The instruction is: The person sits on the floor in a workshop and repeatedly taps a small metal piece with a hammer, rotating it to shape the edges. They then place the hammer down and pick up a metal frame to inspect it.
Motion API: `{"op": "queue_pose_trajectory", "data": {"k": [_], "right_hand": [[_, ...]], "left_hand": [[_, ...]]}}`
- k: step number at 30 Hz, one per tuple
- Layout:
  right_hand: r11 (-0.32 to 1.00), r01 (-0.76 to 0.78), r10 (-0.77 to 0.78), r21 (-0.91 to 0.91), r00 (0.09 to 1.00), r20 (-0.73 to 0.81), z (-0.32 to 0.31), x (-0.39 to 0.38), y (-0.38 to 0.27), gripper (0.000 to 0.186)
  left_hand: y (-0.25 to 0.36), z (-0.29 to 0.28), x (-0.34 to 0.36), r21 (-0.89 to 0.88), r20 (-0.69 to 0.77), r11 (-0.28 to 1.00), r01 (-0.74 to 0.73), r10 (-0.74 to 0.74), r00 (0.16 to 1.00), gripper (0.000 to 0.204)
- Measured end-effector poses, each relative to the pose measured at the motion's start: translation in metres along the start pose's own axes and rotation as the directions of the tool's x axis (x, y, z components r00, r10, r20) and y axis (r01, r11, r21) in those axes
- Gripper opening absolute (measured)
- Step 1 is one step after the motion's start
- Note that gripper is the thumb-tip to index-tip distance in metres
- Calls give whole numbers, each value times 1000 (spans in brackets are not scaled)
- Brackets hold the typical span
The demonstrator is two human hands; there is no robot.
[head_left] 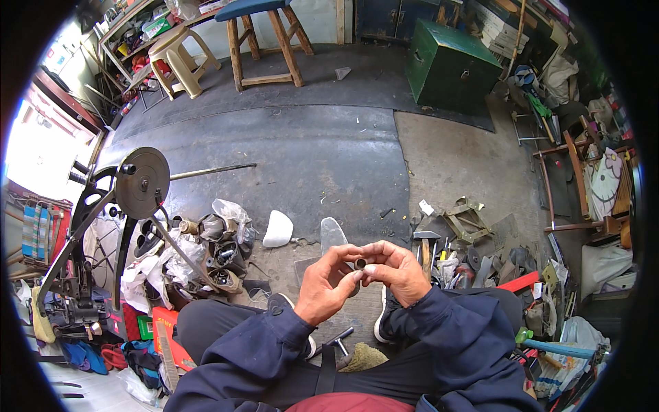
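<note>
In front of my lap, both hands meet around a small dark ring-shaped piece with a round hole facing up. My left hand grips it from the left, thumb and fingers closed in a curve. From the other side my right hand pinches it between thumb and fingertips. The hands hide much of the piece, so its exact kind cannot be told. Just beyond the fingers shows a pale flat piece with a rounded end. Right of my right hand, a hammer stands head up among tools.
At left stands a hand-cranked machine with a large wheel, beside bags and shoes. A white piece lies ahead. Scraps and tools heap at right. A metal tool lies between my legs. Farther off are a green chest and stools.
</note>
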State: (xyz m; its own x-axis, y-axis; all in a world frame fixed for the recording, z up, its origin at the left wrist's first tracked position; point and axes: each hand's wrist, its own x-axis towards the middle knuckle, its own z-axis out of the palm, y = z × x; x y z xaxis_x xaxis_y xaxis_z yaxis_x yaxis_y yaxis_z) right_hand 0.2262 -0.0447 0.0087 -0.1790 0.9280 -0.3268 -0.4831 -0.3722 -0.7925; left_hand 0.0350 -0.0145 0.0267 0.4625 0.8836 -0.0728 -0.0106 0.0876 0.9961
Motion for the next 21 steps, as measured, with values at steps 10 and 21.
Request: {"op": "queue_pose_trajectory", "data": {"k": [10, 21], "right_hand": [[999, 5, -5, -36, 1000, -1, 1, 1, 1, 33], [997, 15, -13, -74, 1000, 26, -2, 2, 1, 33]], "left_hand": [[-4, -2, 0, -7, 19, 1000, 16, -15, 1000, 29], [-11, 1, 1, 30, -11, 1000, 1, 0, 1000, 28]]}}
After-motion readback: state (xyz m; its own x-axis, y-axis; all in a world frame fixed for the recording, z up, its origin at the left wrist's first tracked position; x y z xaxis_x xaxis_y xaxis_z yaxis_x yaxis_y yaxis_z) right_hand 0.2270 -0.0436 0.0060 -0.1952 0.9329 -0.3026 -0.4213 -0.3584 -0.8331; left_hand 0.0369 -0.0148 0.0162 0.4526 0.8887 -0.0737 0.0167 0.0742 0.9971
